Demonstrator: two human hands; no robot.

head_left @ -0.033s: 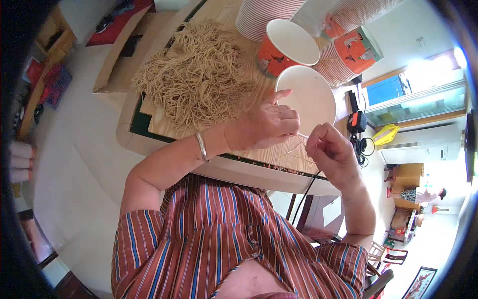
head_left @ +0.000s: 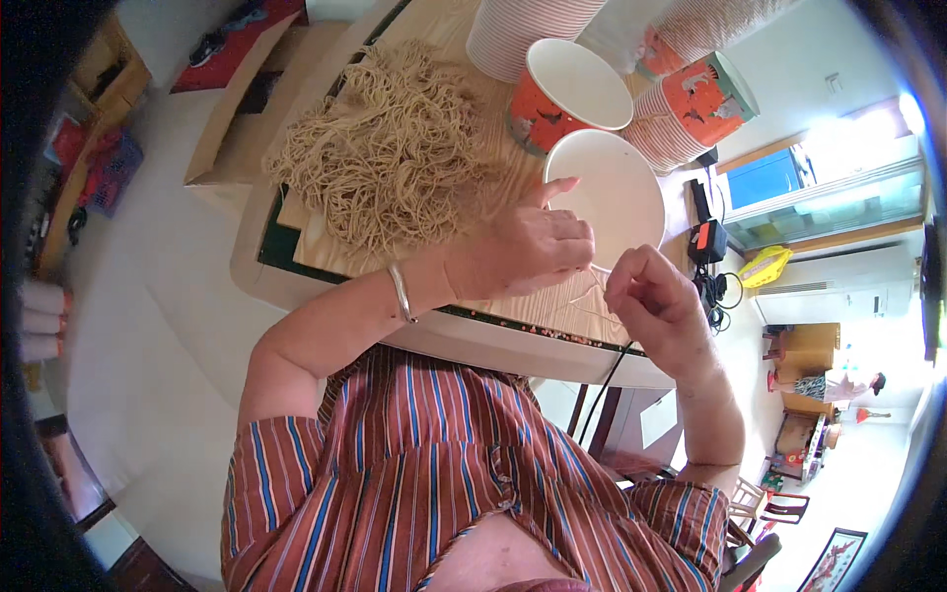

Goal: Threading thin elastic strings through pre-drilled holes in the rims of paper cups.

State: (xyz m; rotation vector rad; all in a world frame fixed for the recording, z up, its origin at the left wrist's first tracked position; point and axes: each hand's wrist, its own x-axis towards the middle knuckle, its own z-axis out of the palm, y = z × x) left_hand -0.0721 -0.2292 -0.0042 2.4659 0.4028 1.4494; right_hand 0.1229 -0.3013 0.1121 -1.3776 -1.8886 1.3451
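My left hand (head_left: pixel 528 247), with a silver bangle on the wrist, is closed just in front of a white-lined paper tub (head_left: pixel 617 187). One of its fingers sticks up against the tub's wall. Close by on the right, my right hand (head_left: pixel 659 306) pinches with thumb and fingertips. Thin tan string (head_left: pixel 592 296) shows between the two hands, over the table's front edge; its ends are hidden in the fingers. To the left lies a big tangled heap of tan string (head_left: pixel 395 148) on the wooden board (head_left: pixel 345 259).
Behind the white tub stands an orange patterned paper tub (head_left: pixel 541 104). Stacks of nested tubs (head_left: pixel 523 35) and patterned tubs (head_left: pixel 700 109) rise at the back. Black cables (head_left: pixel 712 291) with an adapter lie at the right edge. A cardboard box (head_left: pixel 232 148) is at the far left. Another person (head_left: pixel 838 385) is in the distance.
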